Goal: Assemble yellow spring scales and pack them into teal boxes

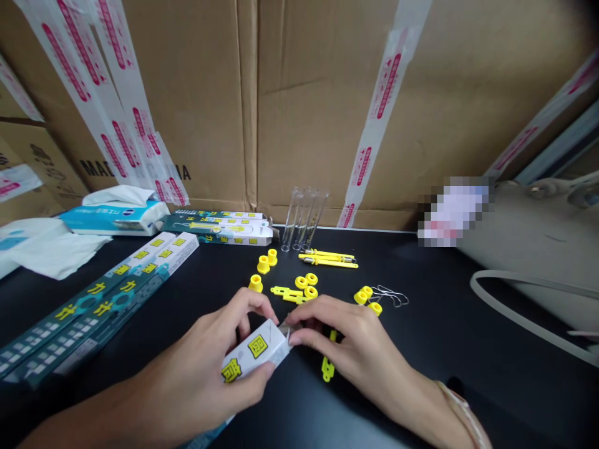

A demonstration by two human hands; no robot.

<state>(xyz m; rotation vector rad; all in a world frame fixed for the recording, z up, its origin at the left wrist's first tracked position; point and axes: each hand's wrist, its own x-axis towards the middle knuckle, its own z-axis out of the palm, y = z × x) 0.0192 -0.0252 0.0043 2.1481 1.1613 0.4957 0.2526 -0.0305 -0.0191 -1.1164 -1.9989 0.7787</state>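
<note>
My left hand [206, 362] is wrapped round a long, narrow cardboard box [248, 354], white at this end with yellow and black characters. At the box's end, the fingers of my right hand [334, 327] pinch its end flap [289, 330]; whether anything else is between them is hidden. Beyond my hands lie yellow plastic strips [287, 293], yellow rings [306, 284] and yellow caps [263, 264]. A yellow-green strip [328, 365] lies partly under my right hand. To its right are more yellow caps [365, 294] and bent wire hooks [390, 294].
Clear tubes [304, 218] stand upright at the back, near yellow spring-scale inserts [327, 258]. More long boxes [116, 299] lie at left, with a tissue pack [115, 215] behind. A large carton [299, 112] walls off the back. A grey bag [538, 237] sits at right.
</note>
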